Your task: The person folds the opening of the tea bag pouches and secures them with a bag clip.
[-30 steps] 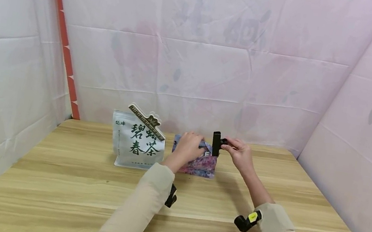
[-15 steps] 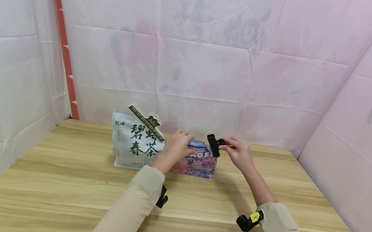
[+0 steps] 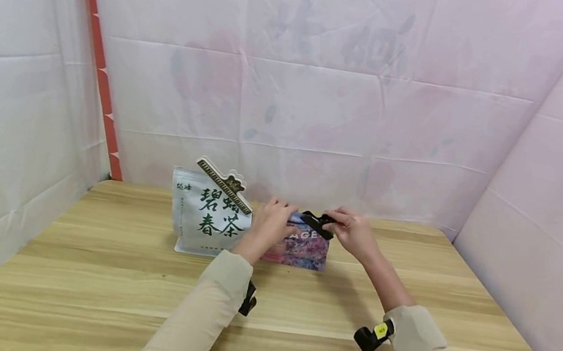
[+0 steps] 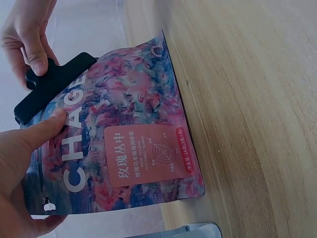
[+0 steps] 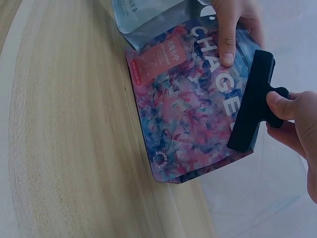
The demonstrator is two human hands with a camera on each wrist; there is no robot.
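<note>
A pink and blue tea pouch (image 4: 133, 99) with white lettering stands on the table. My left hand (image 3: 270, 227) pinches its top edge, thumb (image 4: 47, 130) on the front and fingers behind. My right hand (image 3: 355, 236) pinches the handles of a black clip (image 3: 318, 225) between thumb and fingers. In the right wrist view the clip (image 5: 252, 101) lies slantwise over the pouch's top corner, across the end of the lettering. Left of the pouch stands a pale tea bag (image 3: 207, 219) with dark characters, and a decorated clip (image 3: 224, 184) sits slanted on its top corner.
The wooden table (image 3: 286, 350) reaches back to a pale printed curtain (image 3: 304, 105), close behind the bags. Curtains also hang at the left and right sides. A black wrist camera (image 3: 371, 338) juts from the right sleeve.
My right hand has turned the black clip from upright to slanted and brought it left onto the pouch's top corner. My left hand has shifted left along the pouch, uncovering more lettering.
</note>
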